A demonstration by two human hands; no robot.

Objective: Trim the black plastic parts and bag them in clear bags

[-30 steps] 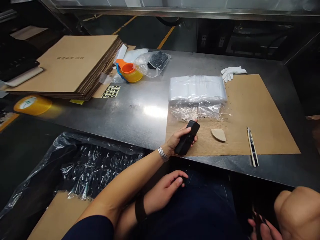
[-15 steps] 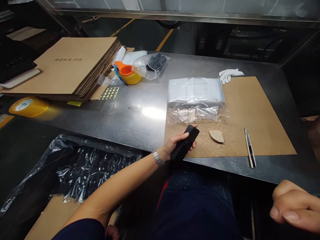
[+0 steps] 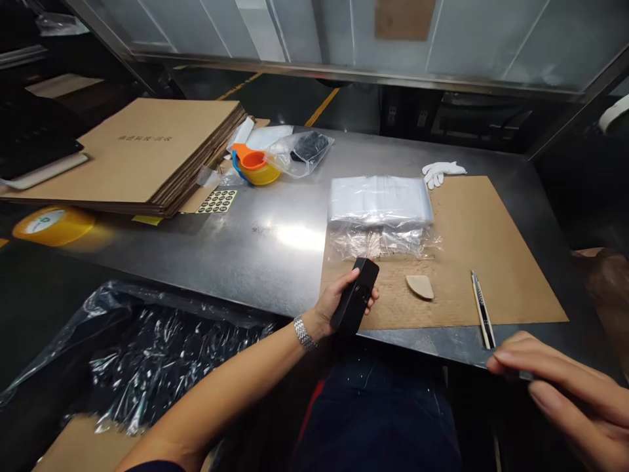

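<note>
My left hand (image 3: 331, 305) is closed around a black, oblong block-like object (image 3: 356, 296) with rounded edges, held tilted over the table's front edge. What the object is I cannot make out. My right hand (image 3: 570, 390) hovers at the lower right, thumb and fingers apart, and I see nothing held in it. Just beyond its fingertips lies a utility knife (image 3: 482, 311) across the front edge of a cardboard sheet (image 3: 501, 262). A fan-shaped tan piece (image 3: 420, 287) rests on that sheet between my hands. Behind it is a stack of clear plastic bags (image 3: 378, 203).
A white glove (image 3: 442, 173) lies at the sheet's back edge. Flat cardboard (image 3: 162, 151) is stacked at left, beside tape rolls (image 3: 260, 174), a bagged dark item (image 3: 309, 147) and a sticker sheet (image 3: 216, 201). Black plastic-wrapped goods (image 3: 167, 354) stand below the table's front left.
My right hand has come left and up toward the knife, its curled fingers now straighter. My left hand keeps the black object. The view has tilted upward slightly.
</note>
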